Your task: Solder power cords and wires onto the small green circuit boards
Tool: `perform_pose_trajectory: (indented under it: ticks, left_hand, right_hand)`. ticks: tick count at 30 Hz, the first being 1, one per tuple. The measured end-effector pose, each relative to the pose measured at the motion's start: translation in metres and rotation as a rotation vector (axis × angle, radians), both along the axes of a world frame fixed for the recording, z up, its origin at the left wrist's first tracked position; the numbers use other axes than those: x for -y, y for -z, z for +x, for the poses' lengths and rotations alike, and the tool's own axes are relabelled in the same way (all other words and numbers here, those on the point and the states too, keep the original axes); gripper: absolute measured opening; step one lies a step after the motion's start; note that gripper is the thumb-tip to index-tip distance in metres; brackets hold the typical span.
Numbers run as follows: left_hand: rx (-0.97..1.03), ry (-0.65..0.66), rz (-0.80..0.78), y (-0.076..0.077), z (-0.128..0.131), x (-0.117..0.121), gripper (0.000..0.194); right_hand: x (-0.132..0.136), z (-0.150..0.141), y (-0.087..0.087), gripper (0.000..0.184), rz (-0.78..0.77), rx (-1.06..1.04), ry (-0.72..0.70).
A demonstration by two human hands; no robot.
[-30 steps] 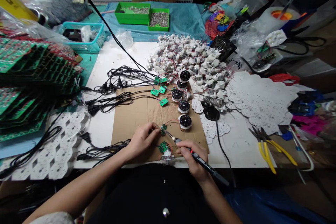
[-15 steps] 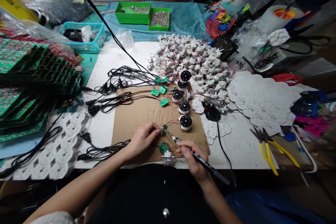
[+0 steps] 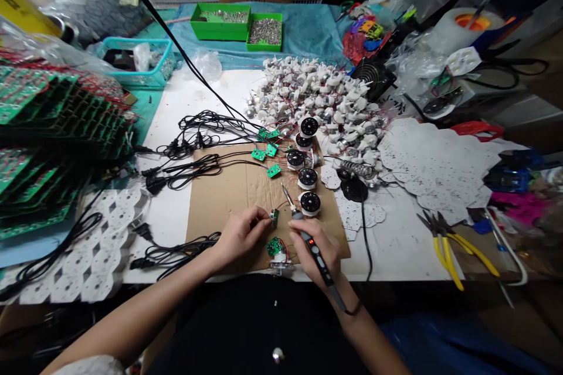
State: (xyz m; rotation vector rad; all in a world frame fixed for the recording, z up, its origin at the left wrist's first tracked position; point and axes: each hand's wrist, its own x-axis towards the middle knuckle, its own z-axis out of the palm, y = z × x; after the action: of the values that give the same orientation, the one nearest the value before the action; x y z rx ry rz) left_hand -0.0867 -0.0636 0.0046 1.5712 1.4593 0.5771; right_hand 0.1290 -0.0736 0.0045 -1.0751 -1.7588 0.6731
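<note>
My left hand is closed, thumb and forefinger pinching the edge of a small green circuit board that stands tilted on its side. A thin wire links that board to a round black-faced part with a white base. In my right hand is a soldering iron with a lit red display. Its tip points up and away, above the cardboard and apart from the board. Between my hands, another green board lies against a clear-and-white part with red wires.
Beneath the work lies a cardboard sheet. Coiled black cords are at left, beside stacked green boards. A soldering stand with a metal coil and a heap of white motor parts sit beyond. Yellow-handled pliers lie right.
The soldering iron's tip has come off the small board and swung up and away, my right hand turning with it. My left hand keeps its pinch, and the board is tilted more on edge.
</note>
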Motion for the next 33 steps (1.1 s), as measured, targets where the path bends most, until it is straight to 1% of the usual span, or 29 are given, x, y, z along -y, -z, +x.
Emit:
perform_pose_trajectory:
  ticks: [2, 3, 6, 10, 12, 15, 19, 24, 26, 29, 31, 33]
  left_hand:
    - [-0.045, 0.018, 0.061, 0.001, 0.001, 0.002, 0.019]
    - [-0.069, 0.026, 0.093, 0.001, 0.002, 0.003, 0.019]
    - [-0.142, 0.057, 0.171, 0.004, 0.003, 0.005, 0.019]
    - [-0.221, 0.109, 0.236, 0.009, 0.002, 0.009, 0.020]
    - [-0.238, 0.118, 0.268, 0.012, 0.002, 0.010, 0.020]
    - [-0.224, 0.099, 0.289, 0.015, 0.001, 0.011, 0.019]
    - [-0.161, 0.052, 0.220, 0.013, 0.000, 0.008, 0.018]
    - [-0.032, -0.001, 0.091, 0.003, 0.001, 0.000, 0.019]
    - [0.029, -0.014, 0.014, 0.000, 0.001, -0.002, 0.021]
    - [0.130, -0.015, -0.090, -0.001, 0.002, -0.003, 0.025]
    - [0.146, -0.006, -0.084, -0.003, 0.004, -0.004, 0.024]
    - [0.101, 0.020, -0.014, -0.007, 0.008, -0.004, 0.021]
  right_hand:
    - [-0.010, -0.007, 0.004, 0.036, 0.078, 0.064, -0.050]
    - [-0.014, -0.010, 0.006, 0.039, 0.091, 0.084, -0.074]
    - [-0.021, -0.019, 0.014, 0.042, 0.073, 0.098, -0.127]
    - [-0.024, -0.026, 0.024, 0.044, 0.074, 0.096, -0.148]
    - [-0.025, -0.027, 0.025, 0.046, 0.095, 0.112, -0.145]
    - [-0.026, -0.022, 0.021, 0.047, 0.156, 0.152, -0.130]
    - [-0.021, -0.004, 0.011, 0.044, 0.251, 0.212, -0.031]
    - [-0.005, 0.022, 0.007, 0.047, 0.365, 0.306, 0.111]
    - [0.002, 0.029, 0.006, 0.046, 0.342, 0.311, 0.156]
    - [0.008, 0.034, 0.005, 0.039, 0.264, 0.287, 0.199]
    - [0.008, 0.031, 0.005, 0.036, 0.239, 0.252, 0.209]
    - [0.005, 0.024, 0.004, 0.037, 0.238, 0.208, 0.197]
